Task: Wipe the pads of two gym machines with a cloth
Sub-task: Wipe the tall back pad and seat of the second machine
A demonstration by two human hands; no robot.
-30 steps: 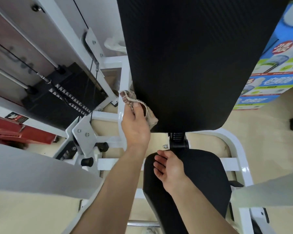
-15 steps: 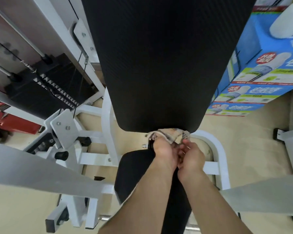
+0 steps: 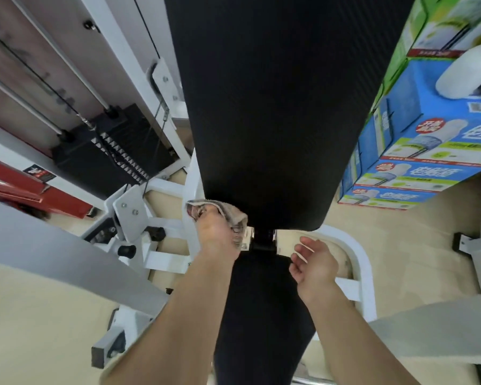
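Cloth (image 3: 229, 214), one, gripped by curled fingers of left hand (image 3: 218, 236), touches back pad (image 3: 275, 107); right hand (image 3: 314, 265) fingers spread.

Stacked blue boxes (image 3: 417, 173) — big white Chinese characters plus a red round badge, too blurred to read, possibly "升级". Small black sticker (image 3: 41, 173) on the red beam — illegible.

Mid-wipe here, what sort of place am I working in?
Most likely a gym: a weight stack on guide rods, and a black padded backrest and seat on a white frame. Stacked product boxes beside it hint at storage too.
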